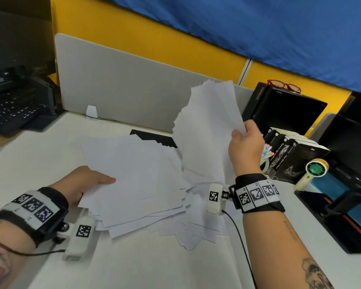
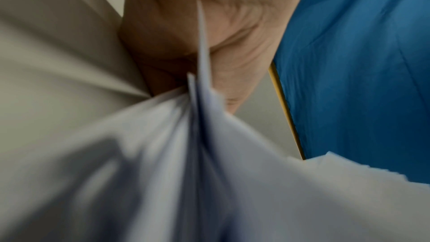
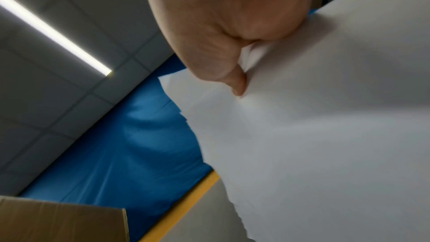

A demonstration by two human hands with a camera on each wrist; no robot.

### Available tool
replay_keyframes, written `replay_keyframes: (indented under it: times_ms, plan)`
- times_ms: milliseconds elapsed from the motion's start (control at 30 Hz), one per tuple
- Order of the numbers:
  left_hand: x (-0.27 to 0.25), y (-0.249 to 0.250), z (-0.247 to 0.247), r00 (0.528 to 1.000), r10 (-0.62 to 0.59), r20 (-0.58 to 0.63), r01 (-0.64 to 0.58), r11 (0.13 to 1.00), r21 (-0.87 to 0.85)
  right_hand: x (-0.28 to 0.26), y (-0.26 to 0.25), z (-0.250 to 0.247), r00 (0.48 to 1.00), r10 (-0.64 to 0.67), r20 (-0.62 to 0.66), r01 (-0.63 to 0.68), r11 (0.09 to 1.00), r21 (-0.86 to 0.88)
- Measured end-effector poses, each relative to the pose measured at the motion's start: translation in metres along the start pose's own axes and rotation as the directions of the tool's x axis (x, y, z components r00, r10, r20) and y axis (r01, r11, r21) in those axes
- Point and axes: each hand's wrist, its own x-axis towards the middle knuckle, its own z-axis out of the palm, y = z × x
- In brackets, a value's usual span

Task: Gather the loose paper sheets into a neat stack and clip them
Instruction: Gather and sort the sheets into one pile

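On the white desk (image 1: pixel 133 268) in front of the grey divider (image 1: pixel 112 84), the loose paper sheets (image 1: pixel 146 197) lie fanned and skewed. Nearer the divider's right end, the right hand (image 1: pixel 245 147) pinches a raised bundle (image 1: pixel 208 130), thumb in front. The left hand (image 1: pixel 85 184) grips the fan's near-left corner, thumb on top. Best, I judge, to lay the bundle flat, then tap all edges square. No clip shows.

Head view looks down over desk (image 1: pixel 154 263); wrist views close, upward, probably sharing paper sheets (image 2: pixel 232 190) with it.
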Motion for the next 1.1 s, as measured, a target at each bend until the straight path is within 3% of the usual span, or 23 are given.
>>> replay_keyframes:
  times_ms: [167, 300, 433, 533, 633, 667, 767, 833, 900, 967, 1100]
  plan:
    - [-0.002, -0.001, -0.001, 1.0, -0.013, 0.006, 0.013, 1.0, -0.015, 0.003, -0.016, -0.003, 0.998, -0.007, -0.066, 0.025, 0.96, 0.28]
    - [-0.007, 0.001, 0.002, 1.0, 0.025, -0.013, -0.026, 0.997, -0.078, -0.006, -0.013, 0.021, 0.972, 0.22, 0.079, -0.23, 0.839, 0.494]
    - [-0.021, 0.013, 0.007, 0.999, 0.039, -0.017, -0.042, 0.957, -0.286, -0.032, 0.006, 0.061, 0.889, 0.364, 0.279, -0.454, 0.784, 0.424]
    - [-0.026, 0.016, 0.009, 0.999, 0.036, 0.024, -0.028, 0.958, -0.286, -0.051, 0.018, 0.087, 0.73, 0.411, 0.547, -0.579, 0.797, 0.174]
    - [-0.015, 0.007, 0.004, 0.996, 0.088, 0.028, -0.083, 0.984, -0.158, -0.064, 0.016, 0.099, 0.517, 0.374, 0.77, -0.387, 0.904, -0.179]
    - [-0.014, 0.005, 0.004, 0.995, 0.089, 0.033, -0.084, 0.989, -0.123, -0.065, 0.013, 0.101, 0.495, 0.376, 0.783, -0.304, 0.92, -0.249]
    - [-0.007, 0.0, 0.005, 0.994, 0.106, 0.031, -0.103, 0.99, -0.1, -0.061, 0.004, 0.11, 0.511, 0.374, 0.774, -0.058, 0.913, -0.403]
    - [-0.005, 0.001, 0.006, 0.992, 0.119, 0.039, -0.115, 0.989, -0.092, -0.059, -0.003, 0.118, 0.447, 0.356, 0.82, 0.141, 0.877, -0.458]
    - [-0.002, -0.002, 0.005, 0.99, 0.132, 0.042, -0.128, 0.988, -0.085, -0.057, -0.004, 0.127, 0.394, 0.331, 0.858, 0.163, 0.893, -0.42]
    - [0.003, -0.006, 0.004, 0.987, 0.158, 0.001, -0.158, 0.984, -0.079, -0.058, -0.002, 0.134, 0.398, 0.326, 0.858, 0.004, 0.934, -0.357]
    - [0.001, -0.003, 0.007, 0.949, 0.311, -0.048, -0.314, 0.942, -0.117, -0.055, 0.008, 0.136, 0.593, 0.443, 0.673, -0.4, 0.887, -0.231]
